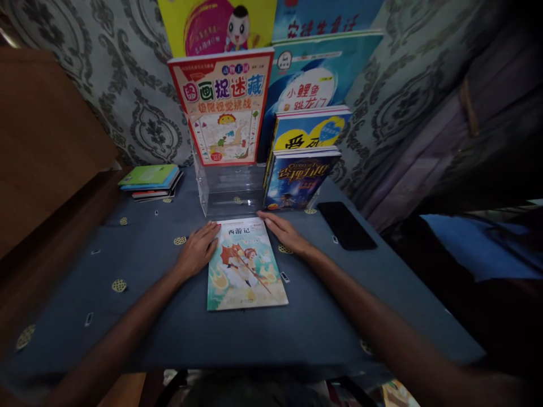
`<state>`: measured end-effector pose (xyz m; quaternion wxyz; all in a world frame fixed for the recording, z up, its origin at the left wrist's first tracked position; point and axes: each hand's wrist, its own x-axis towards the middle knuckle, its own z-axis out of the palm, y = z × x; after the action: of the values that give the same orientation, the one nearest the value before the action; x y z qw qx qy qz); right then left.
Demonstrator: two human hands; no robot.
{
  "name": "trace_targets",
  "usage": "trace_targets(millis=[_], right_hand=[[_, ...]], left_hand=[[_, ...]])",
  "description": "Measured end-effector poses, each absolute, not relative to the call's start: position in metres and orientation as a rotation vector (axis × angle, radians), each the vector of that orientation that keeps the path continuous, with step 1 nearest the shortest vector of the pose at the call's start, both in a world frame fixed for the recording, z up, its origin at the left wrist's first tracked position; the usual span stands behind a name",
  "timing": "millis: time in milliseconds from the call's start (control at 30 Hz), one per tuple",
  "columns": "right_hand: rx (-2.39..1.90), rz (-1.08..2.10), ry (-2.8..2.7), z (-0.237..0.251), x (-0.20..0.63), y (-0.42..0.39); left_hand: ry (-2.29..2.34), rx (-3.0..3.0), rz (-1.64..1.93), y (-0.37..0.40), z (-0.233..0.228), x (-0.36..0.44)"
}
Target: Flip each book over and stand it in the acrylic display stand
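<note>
Lying flat on the counter (127, 333) right in front of you, the picture book (244, 265) has your left hand (197, 249) resting on its upper left edge and your right hand (285, 232) along its upper right corner. Your fingers (210, 232) are loosely spread and laid flat, gripping nothing. Push forward carelessly and the book could knock the clear stand (229, 189), tipping the red-bordered book (223, 107) propped in it. Sweep your right arm wide and the black phone (347, 225) may slide off the edge.
</note>
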<state>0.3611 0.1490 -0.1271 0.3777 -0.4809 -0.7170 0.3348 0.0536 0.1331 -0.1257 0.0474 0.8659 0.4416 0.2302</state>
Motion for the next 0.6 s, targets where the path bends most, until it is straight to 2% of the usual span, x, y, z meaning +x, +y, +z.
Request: trace_targets(millis=[233, 600], right_hand=[[-1.181, 1.102, -1.671, -0.114, 0.363, 0.146], [-1.142, 1.097, -1.667, -0.122, 0.366, 0.153]], left_hand=[[1.199, 2.768, 0.373, 0.147, -0.108, 0.079], [0.840, 2.817, 0.119, 0.162, -0.094, 0.141]])
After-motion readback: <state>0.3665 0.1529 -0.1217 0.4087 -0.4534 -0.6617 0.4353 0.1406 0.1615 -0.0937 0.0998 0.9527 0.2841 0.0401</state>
